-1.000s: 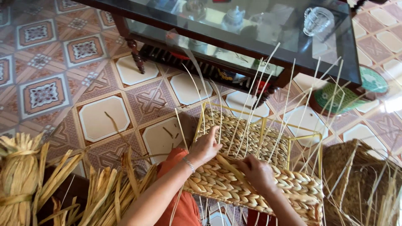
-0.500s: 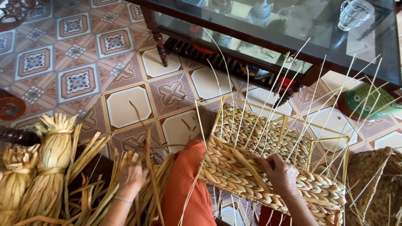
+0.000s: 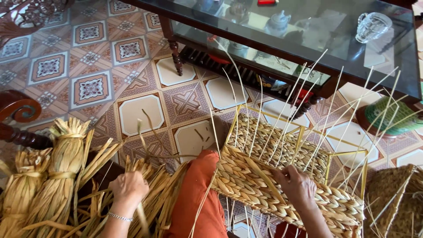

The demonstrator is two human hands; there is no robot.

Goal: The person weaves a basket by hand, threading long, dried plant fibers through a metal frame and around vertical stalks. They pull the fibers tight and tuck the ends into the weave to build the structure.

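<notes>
Two hands work at the near edge of the view. Left hand [image 3: 128,188], at 7 o'clock, closes down over the loose dried strands [image 3: 152,194] piled on the floor; its fingers are curled into the pile, though whether a single strand is pinched cannot be told. Right hand [image 3: 296,185], at 5 o'clock, rests on the near woven wall of the basket [image 3: 264,176], fingers narrow and pressed on the braid, holding the last weave in place. An orange-clad knee [image 3: 196,198] sits between the hands, touching the basket's near side.

For good execution, judged from this position: keep the right hand pressing the braid so the weave does not slacken, and select one long, unbroken strand with the left.

Further out, at 9 o'clock, tied bundles [image 3: 57,176] stand upright beside the loose pile. Thin upright stakes [image 3: 286,114] rise from the basket frame. Beyond lies the tiled floor [image 3: 92,88], and at 12 o'clock a glass-topped surface [image 3: 308,39].
</notes>
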